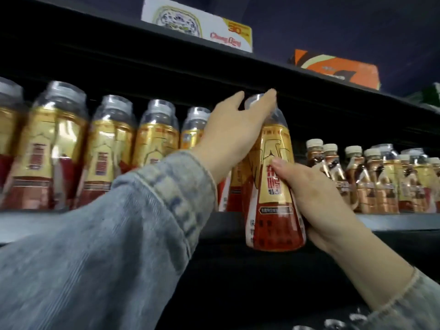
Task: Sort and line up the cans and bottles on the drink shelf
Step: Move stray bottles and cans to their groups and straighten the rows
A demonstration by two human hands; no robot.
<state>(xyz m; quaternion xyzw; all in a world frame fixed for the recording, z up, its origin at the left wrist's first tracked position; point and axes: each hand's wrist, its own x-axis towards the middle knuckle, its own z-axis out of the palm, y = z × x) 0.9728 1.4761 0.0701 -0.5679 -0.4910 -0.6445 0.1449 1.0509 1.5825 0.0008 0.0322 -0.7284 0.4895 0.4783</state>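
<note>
A large bottle (273, 186) with a gold and red label and a clear cap is held in front of the shelf edge (392, 221), its base lower than the shelf surface. My right hand (316, 201) grips its lower right side. My left hand (235, 129) is wrapped over its neck and cap from the left. Along the shelf to the left stands a row of matching large bottles (157, 134). To the right stand several smaller brown bottles (371, 179) with white caps.
The upper shelf board (309, 77) hangs close above the held bottle's cap. On it sit a white carton (197, 25) and an orange carton (338, 67). Bottle caps (333, 323) show at the bottom right, below the shelf.
</note>
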